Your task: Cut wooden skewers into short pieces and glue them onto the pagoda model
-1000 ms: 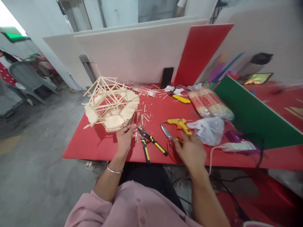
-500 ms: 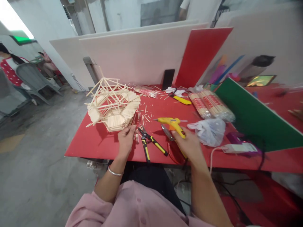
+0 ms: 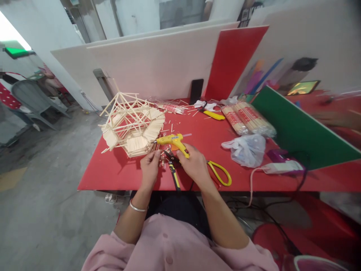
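Observation:
My right hand (image 3: 194, 162) is wrapped round the handle of a yellow hot glue gun (image 3: 172, 140). Its nozzle points left, just above my left hand (image 3: 150, 165), whose thumb and fingers are pinched together; whatever is between them is too small to make out. Right behind that hand stands a model built of thin wooden sticks (image 3: 135, 145), with a fan-like rim and a peaked open frame on top. Black-and-yellow pliers (image 3: 174, 175) lie between my hands, partly covered by the right one. Beside my right wrist are yellow scissor-like handles (image 3: 220, 173).
Bundled sticks in plastic (image 3: 245, 118) and a crumpled clear bag (image 3: 248, 150) lie to the right, near a leaning green board (image 3: 299, 130). Behind are yellow-handled pliers (image 3: 214, 114), a phone (image 3: 196, 91) and loose sticks. A power strip (image 3: 283, 166) with cables sits at the right.
My right hand has carried the glue gun leftward, bringing its nozzle close to my left hand. It has uncovered the yellow handles. My left hand stays pinched by the stick model.

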The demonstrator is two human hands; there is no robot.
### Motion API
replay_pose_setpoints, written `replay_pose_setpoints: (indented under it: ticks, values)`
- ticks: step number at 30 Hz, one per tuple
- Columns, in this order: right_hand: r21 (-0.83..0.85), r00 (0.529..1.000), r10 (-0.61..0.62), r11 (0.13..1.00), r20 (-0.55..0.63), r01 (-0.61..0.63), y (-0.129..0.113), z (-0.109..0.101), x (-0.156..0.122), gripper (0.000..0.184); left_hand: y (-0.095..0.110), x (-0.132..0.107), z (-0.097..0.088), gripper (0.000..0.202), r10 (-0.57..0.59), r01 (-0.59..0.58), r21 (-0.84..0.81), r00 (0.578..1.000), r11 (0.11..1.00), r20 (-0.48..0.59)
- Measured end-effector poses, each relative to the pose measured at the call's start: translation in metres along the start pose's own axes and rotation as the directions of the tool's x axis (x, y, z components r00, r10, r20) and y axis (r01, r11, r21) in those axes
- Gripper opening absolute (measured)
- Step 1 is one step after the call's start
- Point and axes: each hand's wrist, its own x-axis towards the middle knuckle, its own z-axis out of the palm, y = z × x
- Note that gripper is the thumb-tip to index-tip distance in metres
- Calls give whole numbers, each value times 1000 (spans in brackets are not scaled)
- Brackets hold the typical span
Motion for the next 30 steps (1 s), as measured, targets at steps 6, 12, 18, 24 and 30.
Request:
replay_pose_setpoints:
  ticks: [6, 12, 18, 24, 30]
  values:
    - [92, 1000, -2, 996, -20, 4, 2, -1, -4, 44, 1, -1, 2, 41, -2, 2, 20, 1000, 1000, 4]
    - [155, 999, -36, 987, -19, 38, 7, -1, -5, 45, -6, 2, 0, 36, 33, -32, 75, 999, 997, -19]
    - [114, 999, -38, 993, -33, 41, 19, -4, -13, 43, -19, 11, -10, 19, 68, -67, 137, 998, 988, -4]
    - [219, 996, 42, 974, 81, -59, 9, 3, -15, 46, -21, 4, -21, 14, 65, -86, 310, 995, 947, 75]
    - [373, 991, 25, 925, 133, -74, 3, 13, -19, 49, -25, -2, -33, 19, 85, -96, 430, 995, 898, 45]
